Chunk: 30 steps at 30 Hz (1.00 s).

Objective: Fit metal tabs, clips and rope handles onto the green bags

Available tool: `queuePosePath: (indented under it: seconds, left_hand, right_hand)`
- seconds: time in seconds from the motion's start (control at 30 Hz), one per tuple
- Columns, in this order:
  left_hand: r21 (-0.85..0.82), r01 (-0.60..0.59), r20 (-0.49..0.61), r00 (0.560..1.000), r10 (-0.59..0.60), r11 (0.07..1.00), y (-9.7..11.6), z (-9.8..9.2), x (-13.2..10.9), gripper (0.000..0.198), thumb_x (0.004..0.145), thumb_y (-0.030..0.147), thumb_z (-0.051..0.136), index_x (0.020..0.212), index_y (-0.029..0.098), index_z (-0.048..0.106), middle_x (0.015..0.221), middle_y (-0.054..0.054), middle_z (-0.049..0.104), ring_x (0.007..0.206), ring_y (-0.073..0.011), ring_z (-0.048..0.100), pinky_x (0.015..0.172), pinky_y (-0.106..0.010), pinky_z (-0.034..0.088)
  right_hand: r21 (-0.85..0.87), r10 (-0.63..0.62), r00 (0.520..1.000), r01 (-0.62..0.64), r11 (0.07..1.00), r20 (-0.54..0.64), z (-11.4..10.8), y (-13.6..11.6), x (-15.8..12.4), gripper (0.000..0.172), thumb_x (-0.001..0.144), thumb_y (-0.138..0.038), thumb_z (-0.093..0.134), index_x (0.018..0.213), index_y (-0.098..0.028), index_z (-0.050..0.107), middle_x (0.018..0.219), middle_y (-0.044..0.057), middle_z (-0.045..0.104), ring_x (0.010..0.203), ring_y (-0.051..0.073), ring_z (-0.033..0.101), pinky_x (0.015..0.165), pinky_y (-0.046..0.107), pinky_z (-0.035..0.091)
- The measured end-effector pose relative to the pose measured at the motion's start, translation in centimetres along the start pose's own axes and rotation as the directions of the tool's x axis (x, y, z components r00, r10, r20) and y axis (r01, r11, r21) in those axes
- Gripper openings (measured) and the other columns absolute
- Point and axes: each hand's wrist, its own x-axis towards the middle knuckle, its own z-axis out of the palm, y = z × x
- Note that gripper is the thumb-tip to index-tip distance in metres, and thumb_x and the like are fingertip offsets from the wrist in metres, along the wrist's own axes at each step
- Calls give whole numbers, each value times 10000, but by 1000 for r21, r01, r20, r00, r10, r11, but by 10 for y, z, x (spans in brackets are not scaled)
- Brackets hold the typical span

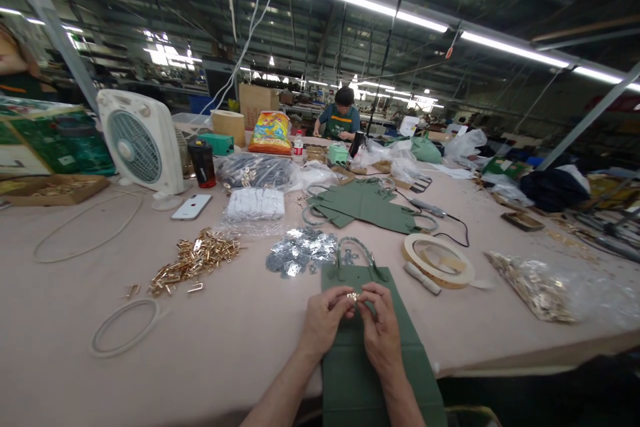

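Note:
My left hand point(324, 321) and my right hand point(381, 327) meet over a green bag panel point(360, 373) at the table's front edge. Between their fingertips they pinch a small gold metal fitting point(353, 296); its exact shape is too small to make out. The panel lies flat, with a looped green handle point(356, 243) at its far end. Just beyond the handle is a pile of small silver metal plates point(300, 251). To the left lies a heap of gold metal clasps point(197, 260), with a few loose ones beside it.
Right of the panel lie a roll of tape point(439, 261) and a plastic bag of gold fittings point(533, 287). More green panels point(370, 205) are stacked beyond. A white fan point(140, 143), a phone point(191, 207) and a tape ring point(125, 327) are at left. A co-worker point(341, 119) sits opposite.

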Motion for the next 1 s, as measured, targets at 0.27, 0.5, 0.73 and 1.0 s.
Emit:
queuePosePath:
  seconds: [0.27,0.5,0.73,1.0]
  left_hand:
    - [90,-112,-9,994,113,990,8,1,-3,336,889,445,759,1117,203,805,920,-44,812,749,-179,749,731,-259,643]
    - [136,-178,41,984,174,975,8,2,-6,274,920,404,732,1125,240,811,985,-29,816,750,-171,753,744,-259,650]
    - [222,-202,106,977,183,954,8,4,-9,268,964,406,660,1139,272,812,1058,-41,809,785,-198,753,762,-298,652]
    - [234,-196,101,979,177,952,16,6,-10,267,945,409,669,1109,258,816,1019,-45,814,758,-202,745,770,-302,644]
  right_hand:
    - [252,185,981,-194,948,56,2,5,5,200,1024,-389,599,1080,-243,724,1146,75,682,1130,242,633,1004,366,502]
    - [239,210,975,-221,946,72,-1,7,4,232,1004,-430,630,1002,-223,734,1068,68,700,1065,239,645,960,337,501]
    - [215,251,966,-259,942,61,-2,-1,3,281,1026,-466,578,947,-219,684,980,41,671,956,219,631,883,310,484]
    - [285,304,949,-315,905,84,-4,2,5,336,980,-530,638,906,-210,712,921,42,688,927,229,632,868,320,502]
